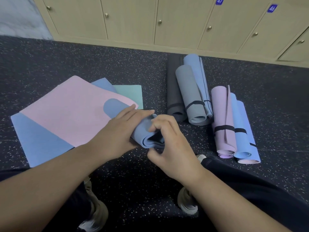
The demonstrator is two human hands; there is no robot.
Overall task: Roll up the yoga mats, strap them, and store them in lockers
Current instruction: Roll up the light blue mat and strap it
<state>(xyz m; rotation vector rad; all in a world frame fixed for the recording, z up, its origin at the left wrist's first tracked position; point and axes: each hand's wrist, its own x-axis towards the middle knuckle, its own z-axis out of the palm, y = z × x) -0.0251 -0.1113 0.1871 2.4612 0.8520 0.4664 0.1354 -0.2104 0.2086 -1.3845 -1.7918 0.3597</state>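
A blue-grey rolled yoga mat lies across a flat pink mat on the floor. My left hand wraps over the roll's near part and holds it down. My right hand grips the roll's open near end, with thumb and fingers curled round the edge layers. A dark shape, possibly a strap, shows inside that end. Flat blue and teal mats lie under the pink one.
Several rolled mats with black straps lie to the right: a dark and grey group and a purple and blue group. Closed beige lockers line the far wall. My legs and shoes are below on the speckled floor.
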